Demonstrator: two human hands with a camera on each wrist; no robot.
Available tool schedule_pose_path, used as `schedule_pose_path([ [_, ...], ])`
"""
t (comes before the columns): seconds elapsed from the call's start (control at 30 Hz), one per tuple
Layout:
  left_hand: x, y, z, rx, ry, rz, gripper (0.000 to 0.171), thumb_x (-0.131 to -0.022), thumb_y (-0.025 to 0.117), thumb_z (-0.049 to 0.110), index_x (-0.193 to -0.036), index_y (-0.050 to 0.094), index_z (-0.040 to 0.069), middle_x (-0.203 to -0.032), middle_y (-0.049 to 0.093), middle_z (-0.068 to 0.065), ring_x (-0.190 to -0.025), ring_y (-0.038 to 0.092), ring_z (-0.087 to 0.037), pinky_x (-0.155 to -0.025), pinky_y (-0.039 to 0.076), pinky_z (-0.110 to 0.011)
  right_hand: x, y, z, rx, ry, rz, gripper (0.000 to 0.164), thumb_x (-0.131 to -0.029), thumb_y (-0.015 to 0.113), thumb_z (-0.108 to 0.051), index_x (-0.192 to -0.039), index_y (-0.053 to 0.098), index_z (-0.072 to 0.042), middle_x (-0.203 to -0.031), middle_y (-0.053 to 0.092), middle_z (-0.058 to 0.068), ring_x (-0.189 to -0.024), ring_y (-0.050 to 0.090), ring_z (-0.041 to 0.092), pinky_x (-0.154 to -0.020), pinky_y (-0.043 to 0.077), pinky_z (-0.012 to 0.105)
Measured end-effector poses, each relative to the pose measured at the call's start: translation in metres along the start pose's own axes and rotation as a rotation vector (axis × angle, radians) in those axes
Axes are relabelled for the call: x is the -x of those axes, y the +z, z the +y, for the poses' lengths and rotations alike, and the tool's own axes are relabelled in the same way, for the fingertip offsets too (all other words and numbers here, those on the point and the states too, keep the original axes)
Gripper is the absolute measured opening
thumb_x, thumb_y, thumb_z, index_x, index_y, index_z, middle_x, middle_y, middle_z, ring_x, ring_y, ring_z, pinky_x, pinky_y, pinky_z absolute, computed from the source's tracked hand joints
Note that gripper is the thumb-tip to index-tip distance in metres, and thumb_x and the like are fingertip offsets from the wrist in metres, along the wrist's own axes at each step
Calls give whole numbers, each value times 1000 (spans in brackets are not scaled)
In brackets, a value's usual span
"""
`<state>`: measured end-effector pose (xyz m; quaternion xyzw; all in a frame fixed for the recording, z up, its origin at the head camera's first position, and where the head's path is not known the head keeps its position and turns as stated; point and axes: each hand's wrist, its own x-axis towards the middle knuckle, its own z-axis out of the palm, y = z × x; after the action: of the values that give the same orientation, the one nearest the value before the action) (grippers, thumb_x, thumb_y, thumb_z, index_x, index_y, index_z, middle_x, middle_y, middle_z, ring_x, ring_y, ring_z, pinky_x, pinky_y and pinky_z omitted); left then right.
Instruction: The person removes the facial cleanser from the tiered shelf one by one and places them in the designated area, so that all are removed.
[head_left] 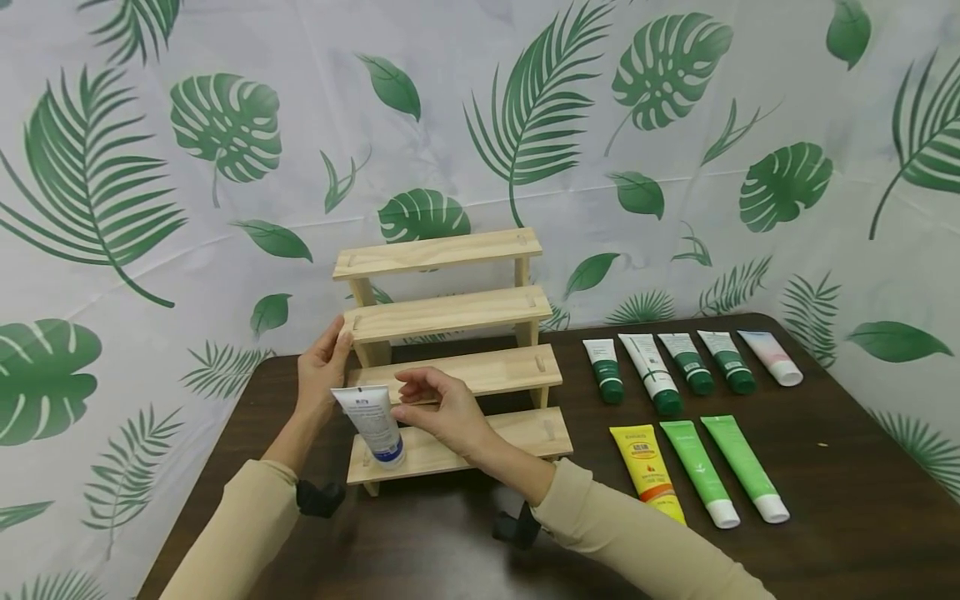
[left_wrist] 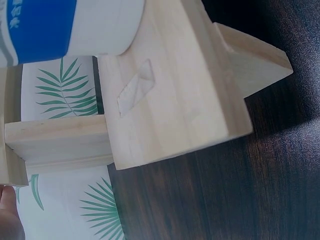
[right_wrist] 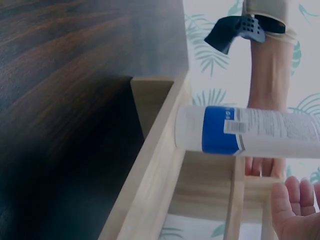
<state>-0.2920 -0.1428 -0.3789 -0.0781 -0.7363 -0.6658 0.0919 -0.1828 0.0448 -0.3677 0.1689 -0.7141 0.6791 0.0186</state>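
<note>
A white tube with a blue band (head_left: 371,421) stands cap down at the left end of the lowest step of a wooden tiered rack (head_left: 450,310). My right hand (head_left: 450,417) is beside it, fingers loosely bent and apart from the tube in the right wrist view. With my left hand (head_left: 322,367) I grip the left end of the rack's second step from the top. The left wrist view shows the tube's base (left_wrist: 100,30) on the pale board, and part of my left hand (left_wrist: 9,217) at the board end.
Right of the rack, white-and-green tubes (head_left: 650,375) and a pinkish tube (head_left: 772,358) lie in a back row. A yellow tube (head_left: 647,471) and two light green tubes (head_left: 701,471) lie in front on the dark table (head_left: 847,492). A leaf-print cloth hangs behind.
</note>
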Motion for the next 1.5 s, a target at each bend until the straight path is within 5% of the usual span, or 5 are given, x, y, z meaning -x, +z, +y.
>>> schedule_pose_path([
  [0.47, 0, 0, 0, 5, -4, 2, 46, -99, 49, 19, -142, 40, 4, -145, 41, -10, -133, 41, -21, -108, 35, -20, -8, 22, 7, -37, -25, -23, 41, -83, 69, 1, -122, 56, 4, -109, 60, 23, -99, 62, 26, -87, 54, 27],
  [0.97, 0, 0, 0, 1, -1, 9, 46, -99, 49, 19, -141, 40, 4, -144, 41, -10, -133, 40, -21, -108, 35, -20, -8, 28, 12, 26, -36, 27, 24, -85, 67, -2, -107, 60, 5, -105, 65, 21, -98, 64, 31, -83, 55, 23],
  [1.5, 0, -1, -1, 3, 5, 9, 47, -98, 50, 18, -141, 40, 4, -145, 39, -10, -133, 39, -22, -104, 36, -15, 6, -2, -4, 93, -10, 84, 22, -86, 68, -9, -104, 62, 1, -102, 66, 17, -91, 65, 23, -77, 55, 23],
])
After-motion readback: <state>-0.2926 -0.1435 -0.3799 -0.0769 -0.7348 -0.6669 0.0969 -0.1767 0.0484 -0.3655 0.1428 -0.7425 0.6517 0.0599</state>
